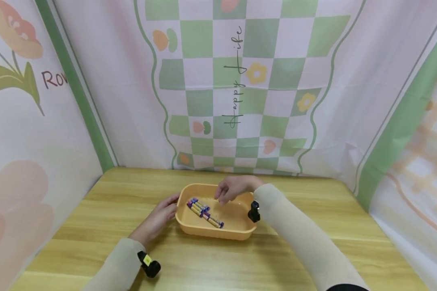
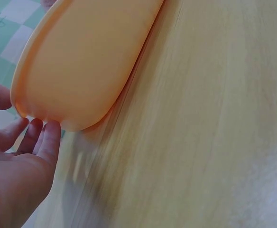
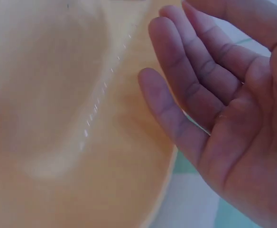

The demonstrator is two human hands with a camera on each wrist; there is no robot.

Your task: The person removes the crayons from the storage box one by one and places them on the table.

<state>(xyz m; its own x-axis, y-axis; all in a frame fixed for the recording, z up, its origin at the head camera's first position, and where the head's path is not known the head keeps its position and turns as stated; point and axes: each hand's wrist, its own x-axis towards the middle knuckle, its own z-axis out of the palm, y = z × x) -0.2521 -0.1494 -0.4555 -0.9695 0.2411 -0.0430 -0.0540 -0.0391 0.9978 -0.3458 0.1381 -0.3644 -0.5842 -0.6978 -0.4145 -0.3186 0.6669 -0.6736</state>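
Observation:
A yellow-orange plastic tub (image 1: 218, 232) with rounded corners stands on the wooden table. Several small yellow cylinders (image 1: 204, 213) with purple, blue and pink bands lie in slanting rows in its left half. My left hand (image 1: 160, 216) is at the tub's left end; in the left wrist view its fingertips (image 2: 53, 128) rest against the outer wall, just below the rim. My right hand (image 1: 236, 188) hovers over the tub's far side. The right wrist view shows its palm bare and its fingers (image 3: 167, 42) loosely bent; the thumb's tip is out of frame.
The wooden tabletop (image 1: 218, 266) extends around the tub. Behind it hangs a curtain (image 1: 229, 97) with green and white checks and lettering. Printed cloth also hangs at left (image 1: 18, 133) and right. Each wrist carries a small black camera (image 1: 254, 211).

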